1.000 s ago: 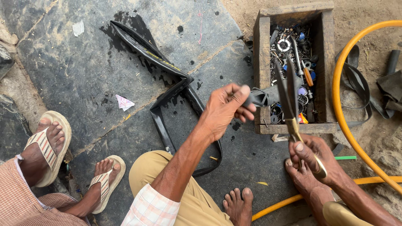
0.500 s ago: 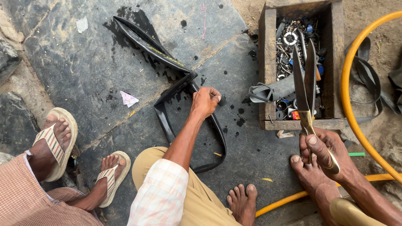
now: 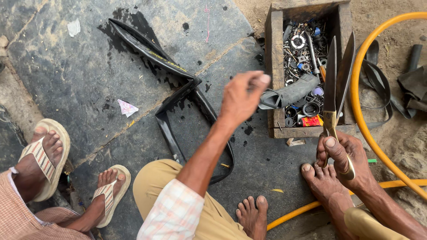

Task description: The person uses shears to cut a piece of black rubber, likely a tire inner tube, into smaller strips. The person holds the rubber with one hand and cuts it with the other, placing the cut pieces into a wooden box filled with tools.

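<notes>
My right hand (image 3: 343, 156) grips the brass handles of large scissors (image 3: 336, 79), resting by my right foot (image 3: 322, 184). The blades point up and stand slightly apart over the wooden box (image 3: 275, 66). My left hand (image 3: 242, 98) is raised in mid-air just left of the box, its fingertips pinched together with nothing visible between them. It is close to a short piece of black rubber tube (image 3: 291, 92) lying over the box's front corner. A long flat black inner tube (image 3: 178, 95) lies folded on the stone floor below my left arm.
The box holds several metal parts, rings and tools. A yellow hose (image 3: 362, 111) curves around its right side, with black rubber scraps (image 3: 411, 86) beyond. Another person's sandalled feet (image 3: 44, 153) stand at the lower left. A paper scrap (image 3: 126, 107) lies on the slab.
My left hand dropped from the box to the inner tube on the floor, then rose again toward the box with its fingers pinched. My right hand kept hold of the scissors.
</notes>
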